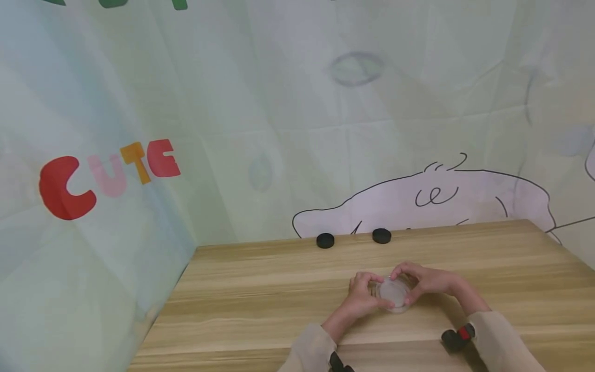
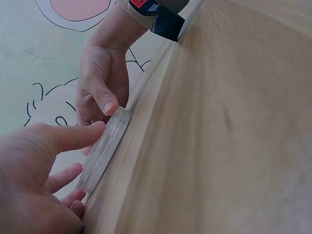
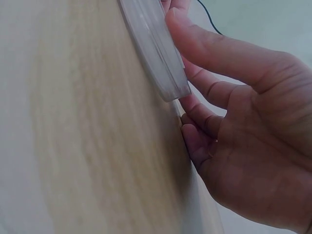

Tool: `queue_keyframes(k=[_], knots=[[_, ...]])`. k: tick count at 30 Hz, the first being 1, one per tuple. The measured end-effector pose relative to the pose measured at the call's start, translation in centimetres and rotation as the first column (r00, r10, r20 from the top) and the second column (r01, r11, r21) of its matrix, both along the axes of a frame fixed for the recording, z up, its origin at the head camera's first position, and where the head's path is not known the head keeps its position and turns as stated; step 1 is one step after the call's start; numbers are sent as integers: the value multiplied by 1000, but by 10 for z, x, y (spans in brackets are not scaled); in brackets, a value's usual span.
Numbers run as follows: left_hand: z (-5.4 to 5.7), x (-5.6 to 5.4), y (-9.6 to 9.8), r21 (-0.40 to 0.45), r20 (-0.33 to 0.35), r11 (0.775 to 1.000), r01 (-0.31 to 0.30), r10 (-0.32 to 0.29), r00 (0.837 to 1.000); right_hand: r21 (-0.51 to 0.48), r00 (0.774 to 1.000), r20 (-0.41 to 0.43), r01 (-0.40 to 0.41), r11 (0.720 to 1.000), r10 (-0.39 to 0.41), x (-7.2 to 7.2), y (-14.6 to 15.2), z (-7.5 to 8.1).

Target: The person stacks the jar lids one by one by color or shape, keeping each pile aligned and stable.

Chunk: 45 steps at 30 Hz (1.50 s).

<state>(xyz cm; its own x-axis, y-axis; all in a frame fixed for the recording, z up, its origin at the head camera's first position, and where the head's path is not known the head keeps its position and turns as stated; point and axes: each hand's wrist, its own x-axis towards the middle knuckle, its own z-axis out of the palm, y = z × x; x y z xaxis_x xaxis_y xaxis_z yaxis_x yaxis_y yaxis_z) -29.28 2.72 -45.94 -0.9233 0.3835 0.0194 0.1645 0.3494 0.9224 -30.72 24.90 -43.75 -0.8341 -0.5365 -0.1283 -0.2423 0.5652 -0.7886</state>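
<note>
A clear, round, shallow petri dish lies flat at the wooden table's surface, between both hands. My left hand grips its left side, thumb at the near edge and fingers around the far side. From the right, my right hand holds the opposite side with curled fingers and thumb. Side-on in the left wrist view, the petri dish shows layered rims, with the left thumb on its upper edge. In the right wrist view the right thumb presses the upper rim of the petri dish, while the lower fingers curl beneath the hand.
Two black round discs sit apart near the table's back edge. The wooden tabletop meets a printed cloth backdrop behind and at left. A black and red wrist device is strapped by the right sleeve.
</note>
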Motion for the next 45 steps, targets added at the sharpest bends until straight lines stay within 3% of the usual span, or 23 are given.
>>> queue_keyframes(k=[16,20,24,26,28,31,34,36,37,41,43,45], knots=[[1,1,0,-6,-14,1000,5,-5,1000,-29,999,27,22,999,-22,0,2,1],[3,-4,-4,33,22,999,12,-13,1000,-83,993,-10,120,989,-121,2,-8,10],[14,-22,-20,110,54,993,-33,28,998,-160,958,-52,271,949,-282,-12,-38,28],[22,-36,-31,129,64,987,-99,92,994,-236,942,-7,324,916,-335,-27,-58,38],[26,-51,-43,143,47,972,-184,180,983,-314,919,65,390,866,-390,-42,-80,43],[24,-71,-59,92,-64,939,-331,338,939,-406,843,147,528,746,-517,-61,-115,43],[16,-89,-73,20,-211,890,-456,449,868,-466,769,104,598,652,-631,-84,-145,32],[9,-98,-81,3,-250,870,-492,477,842,-483,745,28,594,643,-667,-102,-158,16],[6,-103,-85,12,-245,869,-494,482,841,-485,746,21,590,646,-666,-108,-163,10],[-7,-118,-95,86,-163,882,-463,471,867,-465,754,53,599,652,-654,-120,-176,-11],[-12,-125,-96,64,-190,897,-438,441,877,-429,747,82,624,653,-660,-115,-180,-13],[-14,-130,-94,22,-249,905,-424,416,875,-414,743,36,619,667,-668,-112,-181,-17]])
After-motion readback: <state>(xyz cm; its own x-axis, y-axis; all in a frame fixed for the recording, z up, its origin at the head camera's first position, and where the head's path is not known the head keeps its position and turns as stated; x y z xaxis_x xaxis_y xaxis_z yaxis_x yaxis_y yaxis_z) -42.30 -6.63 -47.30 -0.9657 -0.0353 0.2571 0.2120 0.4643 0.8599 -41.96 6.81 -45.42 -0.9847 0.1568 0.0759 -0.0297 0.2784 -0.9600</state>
